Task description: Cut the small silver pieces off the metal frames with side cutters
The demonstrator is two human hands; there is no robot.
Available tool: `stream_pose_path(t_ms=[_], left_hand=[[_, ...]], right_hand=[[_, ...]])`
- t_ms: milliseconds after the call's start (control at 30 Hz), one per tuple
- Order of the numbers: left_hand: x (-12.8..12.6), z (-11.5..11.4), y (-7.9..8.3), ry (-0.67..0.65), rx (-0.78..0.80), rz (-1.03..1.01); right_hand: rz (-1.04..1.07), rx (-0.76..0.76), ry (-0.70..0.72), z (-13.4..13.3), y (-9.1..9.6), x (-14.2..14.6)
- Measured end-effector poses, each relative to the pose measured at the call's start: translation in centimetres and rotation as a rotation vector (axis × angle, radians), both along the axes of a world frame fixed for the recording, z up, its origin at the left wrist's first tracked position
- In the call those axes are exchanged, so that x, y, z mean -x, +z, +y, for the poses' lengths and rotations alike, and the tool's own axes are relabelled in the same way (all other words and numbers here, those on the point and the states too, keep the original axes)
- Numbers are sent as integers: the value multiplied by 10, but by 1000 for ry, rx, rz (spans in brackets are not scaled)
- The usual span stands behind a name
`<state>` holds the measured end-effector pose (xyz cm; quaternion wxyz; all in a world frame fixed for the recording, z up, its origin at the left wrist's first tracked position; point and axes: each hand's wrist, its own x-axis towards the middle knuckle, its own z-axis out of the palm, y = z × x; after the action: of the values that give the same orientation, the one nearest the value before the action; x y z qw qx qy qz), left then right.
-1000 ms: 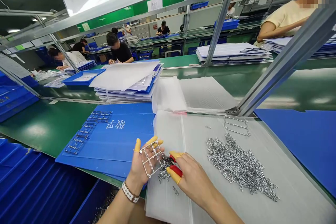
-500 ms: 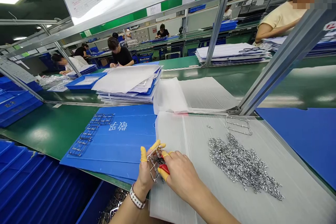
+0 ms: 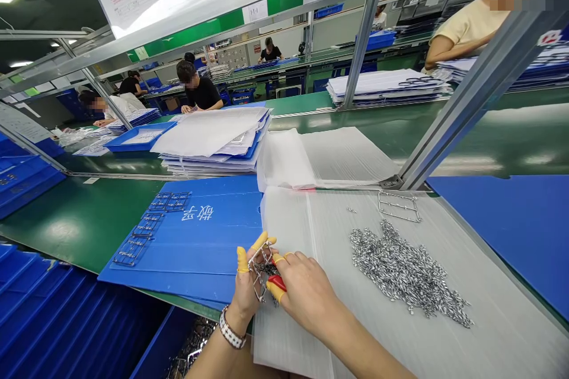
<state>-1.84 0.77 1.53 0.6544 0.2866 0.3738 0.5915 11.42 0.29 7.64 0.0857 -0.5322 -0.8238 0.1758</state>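
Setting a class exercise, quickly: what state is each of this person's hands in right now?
Left hand: closed, holding a small metal frame.
Right hand: closed, holding a red-handled tool.

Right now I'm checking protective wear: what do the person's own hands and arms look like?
The left hand and right hand wear yellow covers on some fingers. The left also has a white-and-dark patterned wristband. No sleeve shows on either forearm.
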Motion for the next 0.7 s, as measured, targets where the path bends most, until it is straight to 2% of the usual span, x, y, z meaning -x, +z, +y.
stream_pose_path(t_ms=[400, 700], left_hand=[[-3, 0, 2, 5, 7, 18], [-1, 0, -2, 30, -11, 73]], right_hand=[[-34, -15, -4, -1, 3, -2], [-57, -33, 2, 0, 2, 1]])
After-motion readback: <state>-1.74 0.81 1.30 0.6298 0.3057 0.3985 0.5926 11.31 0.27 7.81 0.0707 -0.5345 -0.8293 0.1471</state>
